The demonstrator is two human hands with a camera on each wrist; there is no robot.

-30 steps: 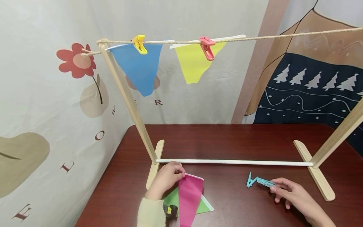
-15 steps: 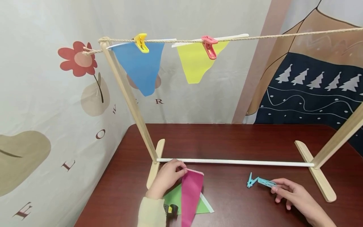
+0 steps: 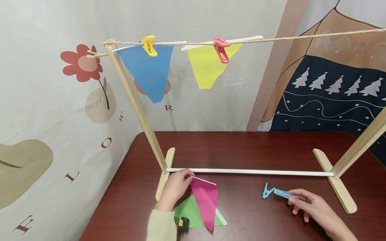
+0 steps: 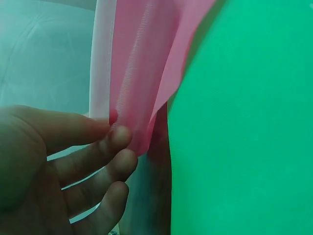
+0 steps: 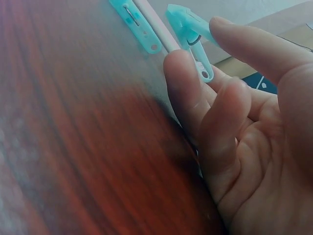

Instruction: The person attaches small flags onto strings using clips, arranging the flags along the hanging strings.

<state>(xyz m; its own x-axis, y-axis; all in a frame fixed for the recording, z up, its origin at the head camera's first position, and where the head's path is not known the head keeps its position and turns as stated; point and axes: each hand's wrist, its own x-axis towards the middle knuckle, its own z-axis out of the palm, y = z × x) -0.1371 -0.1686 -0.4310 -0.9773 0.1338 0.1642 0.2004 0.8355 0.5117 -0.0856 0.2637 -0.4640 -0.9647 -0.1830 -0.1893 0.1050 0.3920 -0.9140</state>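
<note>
My left hand (image 3: 176,186) pinches one end of the white-edged top of a pink pennant (image 3: 207,197). The pennant hangs down over a green pennant (image 3: 187,212) that lies on the table. In the left wrist view, thumb and forefinger meet at the pink cloth (image 4: 142,78), beside its white strip. On the right, my right hand (image 3: 310,206) holds a light blue clothespin (image 3: 282,193) between thumb and fingers, low over the table. A second light blue clothespin (image 3: 267,191) lies just left of it; both show in the right wrist view.
A wooden stand (image 3: 135,103) with a white crossbar (image 3: 250,171) spans the dark red table (image 3: 229,150). Along its rope (image 3: 289,38), a yellow clip (image 3: 148,46) holds a blue pennant (image 3: 147,70) and a red clip (image 3: 221,50) a yellow pennant (image 3: 208,68).
The pink pennant's top edge has risen slightly and its lower tip has swung up into view. The left hand has shifted a little up. The right hand has stayed in place with its clothespin.
</note>
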